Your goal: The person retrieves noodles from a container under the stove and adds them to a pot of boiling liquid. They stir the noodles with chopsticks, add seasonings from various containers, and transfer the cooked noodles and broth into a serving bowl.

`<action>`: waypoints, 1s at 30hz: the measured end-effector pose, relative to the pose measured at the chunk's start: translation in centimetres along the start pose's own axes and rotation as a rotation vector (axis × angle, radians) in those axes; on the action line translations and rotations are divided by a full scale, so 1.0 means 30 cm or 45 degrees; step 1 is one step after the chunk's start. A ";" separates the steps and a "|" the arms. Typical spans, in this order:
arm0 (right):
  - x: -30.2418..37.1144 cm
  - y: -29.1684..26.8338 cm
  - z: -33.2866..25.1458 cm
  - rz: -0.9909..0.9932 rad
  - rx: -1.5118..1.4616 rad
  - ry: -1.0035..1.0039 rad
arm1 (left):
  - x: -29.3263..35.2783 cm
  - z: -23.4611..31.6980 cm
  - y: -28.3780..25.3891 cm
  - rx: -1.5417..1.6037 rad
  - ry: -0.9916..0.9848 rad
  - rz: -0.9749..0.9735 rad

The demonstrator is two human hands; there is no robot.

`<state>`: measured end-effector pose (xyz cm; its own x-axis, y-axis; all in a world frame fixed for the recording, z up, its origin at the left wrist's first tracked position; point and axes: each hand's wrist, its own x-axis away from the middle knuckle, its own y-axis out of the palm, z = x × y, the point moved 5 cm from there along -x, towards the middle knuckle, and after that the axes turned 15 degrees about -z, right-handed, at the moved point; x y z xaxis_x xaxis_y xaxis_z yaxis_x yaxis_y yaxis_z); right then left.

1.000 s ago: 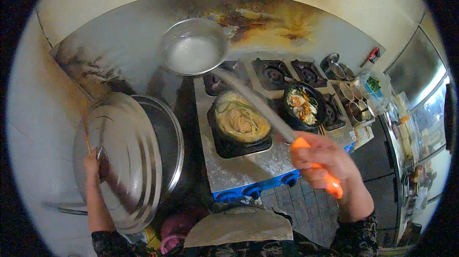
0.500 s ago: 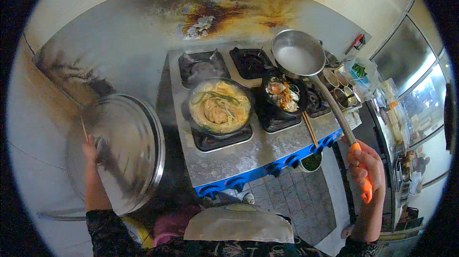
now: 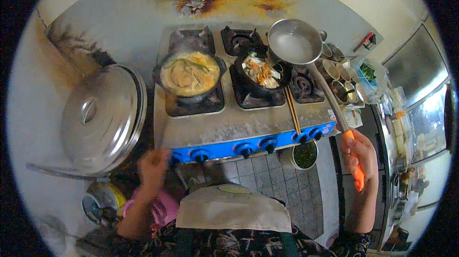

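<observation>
My right hand (image 3: 361, 156) is closed round the orange handle of a large steel ladle (image 3: 295, 41), whose bowl hangs above the stove's back right burners with cloudy liquid inside. Motion smears my left hand (image 3: 154, 173) at the stove's front left corner, so I cannot make out its fingers or anything in them. On the front left burner a dark pot (image 3: 223, 68) holds noodles in yellowish broth with green strips. Beside it, a black pot (image 3: 286, 77) contains white pieces with a red-orange seasoning. Wooden chopsticks (image 3: 292, 112) lean from that pot's side over the stove's front edge.
A big steel lid (image 3: 112, 113) stands at the left. Seasoning containers (image 3: 330, 69) crowd the stove's right end. Below the blue knob panel (image 3: 227, 154) sits a white bucket of chopped greens (image 3: 304, 155). A pink container (image 3: 165, 204) is at lower left.
My left hand has left the steel lid, where it held a thin stick, and moved right and toward me. The right hand still holds the ladle. The whole view has shifted slightly.
</observation>
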<state>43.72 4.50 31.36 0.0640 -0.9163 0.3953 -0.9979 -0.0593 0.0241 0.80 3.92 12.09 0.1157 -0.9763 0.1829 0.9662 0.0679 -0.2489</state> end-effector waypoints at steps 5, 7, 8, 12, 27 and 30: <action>-0.028 -0.100 -0.007 -0.176 -0.008 -0.045 | 0.072 0.107 0.636 -0.363 0.268 -0.559; -0.039 -0.157 -0.006 -0.247 -0.013 -0.036 | 0.050 0.124 0.814 -0.521 0.341 -0.603; -0.041 -0.170 -0.009 -0.295 -0.007 -0.040 | 0.039 0.129 0.863 -0.617 0.357 -0.518; -0.063 -0.227 -0.024 -0.423 0.076 -0.035 | -0.036 0.150 1.013 -0.998 0.293 -0.357; -0.142 -0.298 -0.056 -0.518 0.108 -0.017 | -0.046 -0.064 1.097 0.419 -0.100 -0.139; -0.145 -0.305 -0.054 -0.491 0.091 -0.030 | -0.023 -0.072 1.121 0.616 -0.257 -0.114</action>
<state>52.58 9.66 30.91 0.4351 -0.8302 0.3485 -0.8981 -0.4277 0.1025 32.72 6.44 1.54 0.0237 -0.9267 0.3750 0.9647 0.1195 0.2345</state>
